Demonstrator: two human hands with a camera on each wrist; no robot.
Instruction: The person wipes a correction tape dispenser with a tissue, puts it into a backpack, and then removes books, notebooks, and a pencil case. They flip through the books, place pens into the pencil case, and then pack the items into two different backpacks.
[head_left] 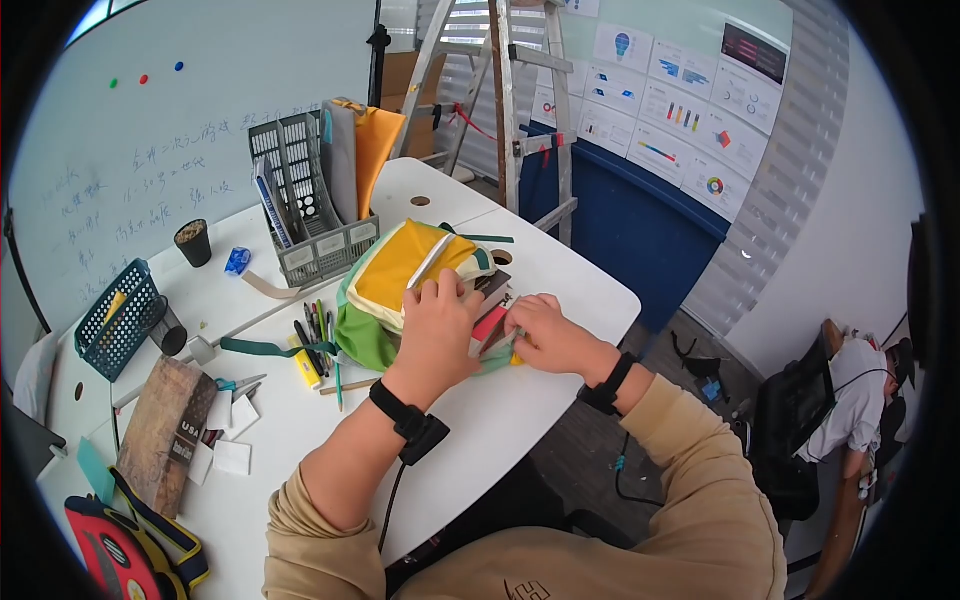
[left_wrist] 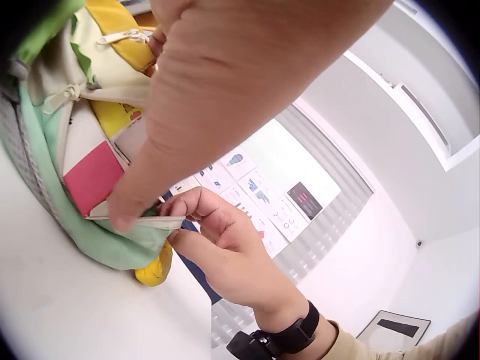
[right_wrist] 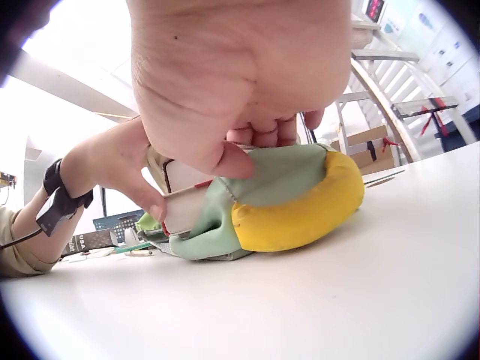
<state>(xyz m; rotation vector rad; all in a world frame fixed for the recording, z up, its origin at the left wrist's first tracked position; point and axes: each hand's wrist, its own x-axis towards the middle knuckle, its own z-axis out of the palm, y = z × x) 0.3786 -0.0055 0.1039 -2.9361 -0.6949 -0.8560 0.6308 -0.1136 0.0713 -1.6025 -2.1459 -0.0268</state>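
Observation:
A green, yellow and cream backpack (head_left: 395,268) lies on the white table, its zipped opening towards the person. Books show inside the opening, among them one with a red cover (left_wrist: 95,178). My left hand (head_left: 437,325) reaches across the opening, fingers curled at the yellow flap. Its thumb (right_wrist: 150,201) lies against the books at the lower side. With thumb and fingers, my right hand (head_left: 553,338) pinches the pale green rim (left_wrist: 161,223) of the opening at its right end. The left hand's fingertips are hidden. A yellow padded handle (right_wrist: 304,214) hangs by the right hand.
Pens (head_left: 318,322) and a yellow box (head_left: 306,368) lie left of the backpack. Behind stands a grey file rack (head_left: 330,250) with folders. Further left are a USA book (head_left: 172,430), scissors (head_left: 240,383), white squares (head_left: 233,458), a green basket (head_left: 118,318) and a red bag (head_left: 115,550).

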